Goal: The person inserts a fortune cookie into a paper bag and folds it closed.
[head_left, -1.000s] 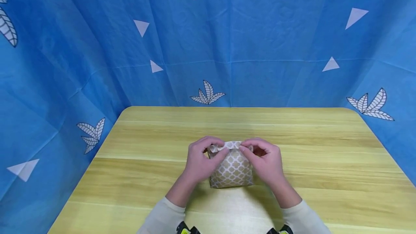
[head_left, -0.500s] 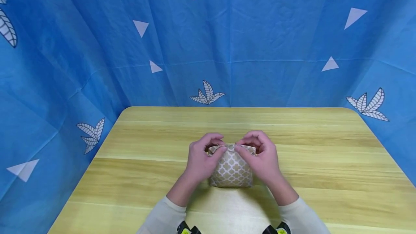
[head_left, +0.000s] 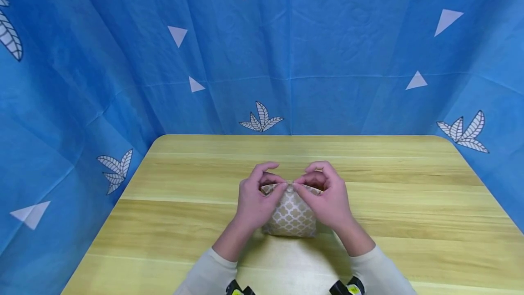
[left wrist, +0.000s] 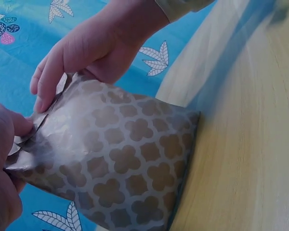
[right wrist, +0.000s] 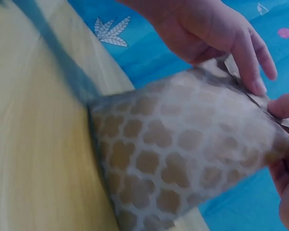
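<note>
A small paper bag (head_left: pixel 291 217) with a tan and white lattice pattern stands at the near middle of the wooden table. My left hand (head_left: pixel 254 198) pinches its top edge between thumb and fingers, left of the middle. On the other side, my right hand (head_left: pixel 330 198) pinches the same edge, and the two thumbs nearly meet. The left wrist view shows a crease along the top of the bag (left wrist: pixel 130 154), which looks folded over and puffed out below. What the bag contains is hidden.
The pale wooden table (head_left: pixel 409 204) reaches out on both sides of the bag. A blue curtain (head_left: pixel 335 49) with white leaves and triangles hangs behind its far edge and along the sides.
Both hands have drawn closer together along the bag's top edge, the right one moving left and slightly up. The pale strip that showed along the top is now mostly out of sight.
</note>
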A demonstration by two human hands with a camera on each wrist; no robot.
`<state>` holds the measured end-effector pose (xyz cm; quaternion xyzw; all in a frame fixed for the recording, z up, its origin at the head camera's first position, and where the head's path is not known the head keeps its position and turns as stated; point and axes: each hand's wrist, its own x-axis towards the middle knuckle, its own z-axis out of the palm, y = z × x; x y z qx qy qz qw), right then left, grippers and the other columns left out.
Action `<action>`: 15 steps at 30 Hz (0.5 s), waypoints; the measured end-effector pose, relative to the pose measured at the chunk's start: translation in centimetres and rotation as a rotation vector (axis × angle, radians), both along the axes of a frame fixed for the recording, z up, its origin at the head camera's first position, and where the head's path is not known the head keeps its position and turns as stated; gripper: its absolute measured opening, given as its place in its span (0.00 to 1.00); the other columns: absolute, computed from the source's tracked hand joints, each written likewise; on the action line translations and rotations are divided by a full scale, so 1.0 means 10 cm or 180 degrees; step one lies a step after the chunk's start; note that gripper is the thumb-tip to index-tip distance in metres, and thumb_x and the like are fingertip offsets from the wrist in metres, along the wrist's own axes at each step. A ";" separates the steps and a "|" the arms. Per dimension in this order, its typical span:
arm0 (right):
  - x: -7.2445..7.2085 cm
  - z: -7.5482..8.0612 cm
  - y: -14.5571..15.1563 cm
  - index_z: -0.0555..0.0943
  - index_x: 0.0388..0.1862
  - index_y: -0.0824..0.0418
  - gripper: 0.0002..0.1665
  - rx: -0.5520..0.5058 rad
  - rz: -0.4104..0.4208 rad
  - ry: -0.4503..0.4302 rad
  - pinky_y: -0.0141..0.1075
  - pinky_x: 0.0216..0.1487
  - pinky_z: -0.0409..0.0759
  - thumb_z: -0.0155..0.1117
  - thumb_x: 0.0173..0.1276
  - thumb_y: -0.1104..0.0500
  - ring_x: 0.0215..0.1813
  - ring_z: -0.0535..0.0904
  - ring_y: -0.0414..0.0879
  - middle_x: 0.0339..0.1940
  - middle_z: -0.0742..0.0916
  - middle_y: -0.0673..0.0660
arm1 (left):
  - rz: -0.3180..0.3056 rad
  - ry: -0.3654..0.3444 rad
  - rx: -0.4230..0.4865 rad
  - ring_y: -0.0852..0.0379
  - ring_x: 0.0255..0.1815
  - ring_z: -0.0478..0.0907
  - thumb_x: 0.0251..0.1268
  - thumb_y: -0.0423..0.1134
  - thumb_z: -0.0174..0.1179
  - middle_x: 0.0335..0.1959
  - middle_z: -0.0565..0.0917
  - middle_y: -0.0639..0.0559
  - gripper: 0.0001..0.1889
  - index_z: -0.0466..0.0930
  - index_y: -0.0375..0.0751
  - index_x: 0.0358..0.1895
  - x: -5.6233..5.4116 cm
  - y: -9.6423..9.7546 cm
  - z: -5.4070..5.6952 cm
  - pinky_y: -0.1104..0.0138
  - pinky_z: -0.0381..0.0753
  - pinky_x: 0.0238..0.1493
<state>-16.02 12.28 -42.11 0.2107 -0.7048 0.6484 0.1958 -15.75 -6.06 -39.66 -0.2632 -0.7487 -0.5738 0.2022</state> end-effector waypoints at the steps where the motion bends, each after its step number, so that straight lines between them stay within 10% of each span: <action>1: 0.00 0.00 0.01 0.74 0.45 0.67 0.22 0.0001 -0.0023 -0.0008 0.36 0.45 0.84 0.72 0.56 0.78 0.36 0.86 0.47 0.31 0.88 0.59 | 0.0032 -0.0014 0.0002 0.44 0.34 0.85 0.53 0.17 0.68 0.32 0.87 0.39 0.23 0.74 0.26 0.53 -0.02 0.00 -0.04 0.53 0.85 0.42; 15: 0.06 0.02 0.31 0.71 0.46 0.71 0.23 -0.0084 -0.0282 -0.0074 0.31 0.35 0.81 0.70 0.54 0.81 0.32 0.84 0.45 0.29 0.87 0.65 | 0.0143 -0.0021 0.0064 0.54 0.35 0.85 0.59 0.25 0.68 0.34 0.88 0.48 0.19 0.75 0.40 0.53 -0.07 -0.10 -0.16 0.57 0.84 0.47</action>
